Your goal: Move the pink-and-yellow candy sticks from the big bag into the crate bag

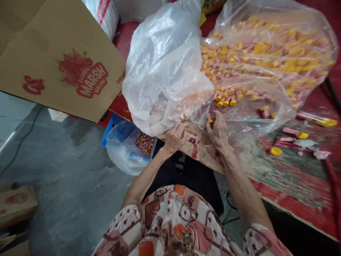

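Note:
My left hand point(176, 137) is closed at the near rim of a white plastic bag point(162, 67), its fingers curled on the film. A few small yellow-capped tubes show dimly inside that bag. Between the thumb and fingers of my right hand point(218, 131) is a small red tube with a yellow cap point(210, 118). Just beyond this hand, a large clear bag point(282, 103) lies with its mouth towards me, full of similar tubes. Some of them, such as a short row of yellow-capped tubes point(226, 102), lie near its opening.
A printed cardboard box point(58, 64) stands at the left. Below the worn red table's point(287, 177) edge is a blue crate point(108, 128) with a bag of tubes. Loose tubes, a yellow cap point(276, 151) and a long clear tube point(317, 118) lie at the right. Cartons point(17, 204) sit on the floor.

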`<state>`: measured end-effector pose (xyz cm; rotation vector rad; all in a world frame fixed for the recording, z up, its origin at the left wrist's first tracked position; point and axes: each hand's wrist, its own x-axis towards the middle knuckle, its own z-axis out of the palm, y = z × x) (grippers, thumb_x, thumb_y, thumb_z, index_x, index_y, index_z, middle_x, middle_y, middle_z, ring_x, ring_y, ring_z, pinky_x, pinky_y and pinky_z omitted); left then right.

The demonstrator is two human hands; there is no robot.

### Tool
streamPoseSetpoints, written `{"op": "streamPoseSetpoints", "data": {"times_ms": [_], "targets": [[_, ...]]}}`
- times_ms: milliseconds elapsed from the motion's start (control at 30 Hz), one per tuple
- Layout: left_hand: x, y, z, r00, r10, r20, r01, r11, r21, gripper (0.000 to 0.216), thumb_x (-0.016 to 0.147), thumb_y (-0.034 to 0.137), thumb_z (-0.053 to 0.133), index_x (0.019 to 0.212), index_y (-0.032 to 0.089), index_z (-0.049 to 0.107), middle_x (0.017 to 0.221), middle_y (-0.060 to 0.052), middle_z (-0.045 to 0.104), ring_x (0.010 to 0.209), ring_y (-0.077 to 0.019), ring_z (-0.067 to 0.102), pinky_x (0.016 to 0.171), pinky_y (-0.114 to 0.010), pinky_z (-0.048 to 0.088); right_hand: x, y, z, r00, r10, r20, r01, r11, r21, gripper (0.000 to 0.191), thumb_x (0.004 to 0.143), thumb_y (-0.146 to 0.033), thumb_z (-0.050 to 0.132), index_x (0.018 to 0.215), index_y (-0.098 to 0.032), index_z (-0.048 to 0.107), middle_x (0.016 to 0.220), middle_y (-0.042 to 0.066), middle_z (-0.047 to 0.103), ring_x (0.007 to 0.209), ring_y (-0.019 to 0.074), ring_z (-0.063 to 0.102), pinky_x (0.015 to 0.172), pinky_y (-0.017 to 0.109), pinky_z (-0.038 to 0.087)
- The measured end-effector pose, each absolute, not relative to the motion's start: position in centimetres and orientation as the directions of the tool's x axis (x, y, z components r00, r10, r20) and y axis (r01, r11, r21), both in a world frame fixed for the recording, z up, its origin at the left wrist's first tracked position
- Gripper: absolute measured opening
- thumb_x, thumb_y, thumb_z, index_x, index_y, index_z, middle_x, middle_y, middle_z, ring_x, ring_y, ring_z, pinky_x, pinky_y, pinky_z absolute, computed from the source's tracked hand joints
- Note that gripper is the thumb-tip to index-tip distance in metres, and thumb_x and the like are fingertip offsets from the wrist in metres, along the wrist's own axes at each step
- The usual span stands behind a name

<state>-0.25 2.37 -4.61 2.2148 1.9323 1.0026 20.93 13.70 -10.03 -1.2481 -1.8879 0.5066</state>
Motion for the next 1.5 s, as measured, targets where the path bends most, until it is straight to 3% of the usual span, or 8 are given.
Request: {"op": "streamPoseSetpoints", "data": {"times_ms": [167,400,567,733,900,1067,1233,1500], "targets": [[-7.0,-2.7,-4.1,-0.17,0.893,0.418,0.925,-0.002,0.38,0.021,0.105,0.008,0.058,0.109,0.024,0.071,0.099,-0.006,0.076,0.094,-0.0231,0.075,0.093,-0.035,0.062,21.0,13.8,-10.4,-0.187,0.901,0.391,0.511,0.429,-0.744,0.035,0.107,-0.03,0.055,0.14,-0.024,0.064,0.124,0.015,0.077,0.109,0.0311,0.077,0.102,0.049,0.067],[-13.1,-7.0,-1.2,-0.382,0.832,0.402,0.914,0.276,0.297,0.011,0.106,0.018,0.061,0.106,0.025,0.069,0.108,-0.011,0.072,0.105,-0.0301,0.07,0.104,-0.046,0.058,20.5,13.2,-9.5,-0.272,0.884,0.381,0.513,0.468,-0.72,0.017,0.107,-0.024,0.056,0.12,-0.026,0.067,0.116,0.011,0.071,0.107,0.0298,0.07,0.1,0.044,0.062],[-12.4,0.8,-3.0,-0.334,0.867,0.37,0.888,0.157,0.432,0.019,0.113,0.016,0.054,0.118,0.025,0.069,0.118,-0.011,0.073,0.116,-0.0288,0.07,0.111,-0.045,0.057,21.0,13.1,-9.3,-0.321,0.871,0.37,0.538,0.49,-0.686,0.019,0.107,-0.021,0.054,0.117,-0.027,0.069,0.117,0.011,0.069,0.11,0.0301,0.069,0.102,0.046,0.061],[-15.4,11.3,-6.7,-0.386,0.875,0.292,0.847,0.211,0.488,0.025,0.114,0.022,0.068,0.138,0.02,0.065,0.147,-0.017,0.068,0.15,-0.0353,0.057,0.136,-0.059,0.04,21.5,13.4,-9.2,-0.351,0.857,0.376,0.531,0.513,-0.674,0.019,0.113,-0.026,0.053,0.12,-0.027,0.071,0.118,0.011,0.07,0.11,0.0303,0.071,0.102,0.047,0.063],[-17.9,14.4,-7.9,-0.493,0.831,0.256,0.776,0.288,0.561,0.016,0.117,0.032,0.067,0.127,0.02,0.065,0.148,-0.019,0.071,0.158,-0.0396,0.051,0.139,-0.07,0.029,21.6,13.2,-8.9,-0.299,0.854,0.426,0.499,0.521,-0.692,0.023,0.118,-0.036,0.054,0.128,-0.028,0.073,0.12,0.013,0.074,0.108,0.0292,0.074,0.099,0.044,0.064],[-18.2,11.8,-6.7,-0.45,0.837,0.311,0.763,0.18,0.621,0.026,0.116,0.049,0.072,0.122,0.023,0.071,0.136,-0.015,0.078,0.145,-0.0386,0.066,0.133,-0.065,0.045,21.1,12.4,-8.4,-0.252,0.874,0.415,0.458,0.486,-0.745,0.028,0.121,-0.045,0.056,0.133,-0.028,0.073,0.117,0.012,0.076,0.094,0.0276,0.074,0.093,0.043,0.064],[-15.9,7.2,-4.9,-0.393,0.885,0.251,0.72,0.126,0.683,0.05,0.12,0.066,0.062,0.135,0.021,0.077,0.131,-0.01,0.083,0.124,-0.0278,0.075,0.111,-0.049,0.06,20.2,12.4,-8.3,-0.4,0.853,0.334,0.449,0.5,-0.741,0.025,0.119,-0.036,0.053,0.122,-0.028,0.078,0.117,0.013,0.079,0.11,0.0324,0.076,0.101,0.048,0.064],[-7.5,4.7,-2.7,-0.035,0.999,0.017,0.52,0.004,0.854,0.041,0.114,0.056,0.071,0.136,0.022,0.082,0.127,-0.008,0.086,0.104,-0.0218,0.078,0.095,-0.034,0.063,20.8,12.4,-6.7,-0.448,0.887,0.113,0.189,0.217,-0.958,0.049,0.11,-0.062,0.074,0.147,-0.031,0.069,0.118,0.006,0.084,0.1,0.0253,0.081,0.089,0.038,0.066]]}}
